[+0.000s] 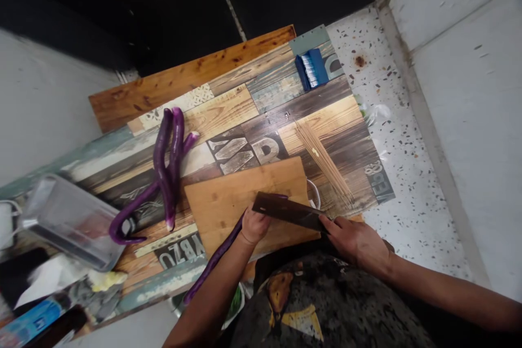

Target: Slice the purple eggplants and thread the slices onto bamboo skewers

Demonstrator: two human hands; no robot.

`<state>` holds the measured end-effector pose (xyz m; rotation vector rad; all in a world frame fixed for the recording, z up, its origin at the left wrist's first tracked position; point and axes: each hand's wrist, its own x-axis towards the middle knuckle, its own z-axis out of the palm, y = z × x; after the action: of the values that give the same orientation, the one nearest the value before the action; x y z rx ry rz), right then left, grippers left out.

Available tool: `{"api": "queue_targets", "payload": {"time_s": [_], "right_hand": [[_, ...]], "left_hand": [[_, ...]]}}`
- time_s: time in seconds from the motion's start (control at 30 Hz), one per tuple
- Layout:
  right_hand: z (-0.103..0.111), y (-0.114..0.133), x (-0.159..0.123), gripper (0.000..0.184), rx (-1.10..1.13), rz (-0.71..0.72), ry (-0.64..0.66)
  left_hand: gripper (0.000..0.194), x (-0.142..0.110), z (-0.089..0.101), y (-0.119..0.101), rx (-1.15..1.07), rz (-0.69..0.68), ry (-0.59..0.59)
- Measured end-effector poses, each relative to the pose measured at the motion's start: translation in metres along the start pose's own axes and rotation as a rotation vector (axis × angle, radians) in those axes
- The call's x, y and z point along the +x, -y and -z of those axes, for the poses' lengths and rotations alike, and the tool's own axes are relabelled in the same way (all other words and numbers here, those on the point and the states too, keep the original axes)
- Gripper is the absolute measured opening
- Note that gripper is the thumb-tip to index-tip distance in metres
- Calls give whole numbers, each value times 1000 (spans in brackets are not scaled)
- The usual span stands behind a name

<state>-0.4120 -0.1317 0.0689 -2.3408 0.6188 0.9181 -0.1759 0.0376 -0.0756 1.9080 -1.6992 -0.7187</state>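
Observation:
My left hand [255, 225] is closed around a long purple eggplant [218, 255], which slants across the wooden cutting board [228, 193] and hangs past its near edge beside my forearm. In my right hand [354, 239] is the handle of a dark, wide-bladed kitchen knife [289, 212]. The blade lies over the eggplant's far end, close to my left fingers, and hides part of it; whether it touches the skin I cannot tell. Left of the board, several more long eggplants [176, 147] lie crossed on the patterned table.
A bundle of thin wooden skewers [324, 163] lies right of the board, with a blue box [312, 69] beyond it. On the left stands a clear plastic container [73, 217], near crumpled paper [49, 280] and a blue-labelled bottle [35, 321]. A white wall [468, 92] rises at right.

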Motion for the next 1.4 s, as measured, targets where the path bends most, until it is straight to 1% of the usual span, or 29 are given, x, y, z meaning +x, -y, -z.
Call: {"api": "queue_targets", "payload": {"time_s": [0.13, 0.23, 0.3, 0.4, 0.5, 0.67, 0.8, 1.0, 1.07, 1.17, 1.3, 1.4], "right_hand": [[-3, 0, 0, 42, 22, 7, -8], [-8, 1, 0, 42, 29, 7, -35], [-10, 1, -1, 42, 30, -1, -25], [-14, 2, -1, 41, 25, -17, -13], [-16, 1, -1, 41, 24, -13, -24], [-15, 0, -1, 41, 42, 4, -8], [-17, 0, 0, 40, 61, -9, 3], [-24, -3, 0, 42, 63, -12, -6], [-22, -2, 2, 41, 61, -11, 7], [-12, 4, 13, 39, 57, -20, 12], [3, 14, 34, 30, 131, -24, -39], [7, 14, 35, 26, 201, -50, -89]], "left_hand": [[29, 0, 2, -3, 64, -186, -105], [25, 6, 7, -8, 161, -278, -171], [27, 11, 11, -12, 203, -311, -182], [29, 15, 15, -15, 231, -322, -178], [30, 17, 17, -17, 206, -334, -171], [21, 22, 19, -21, 168, -365, -221], [22, 26, 21, -25, 171, -381, -252], [23, 29, 23, -28, 126, -374, -251], [25, 29, 23, -27, 116, -368, -245], [25, 29, 24, -27, 129, -358, -224], [22, 33, 29, -31, 153, -345, -160], [22, 35, 31, -33, 140, -332, -135]]}}
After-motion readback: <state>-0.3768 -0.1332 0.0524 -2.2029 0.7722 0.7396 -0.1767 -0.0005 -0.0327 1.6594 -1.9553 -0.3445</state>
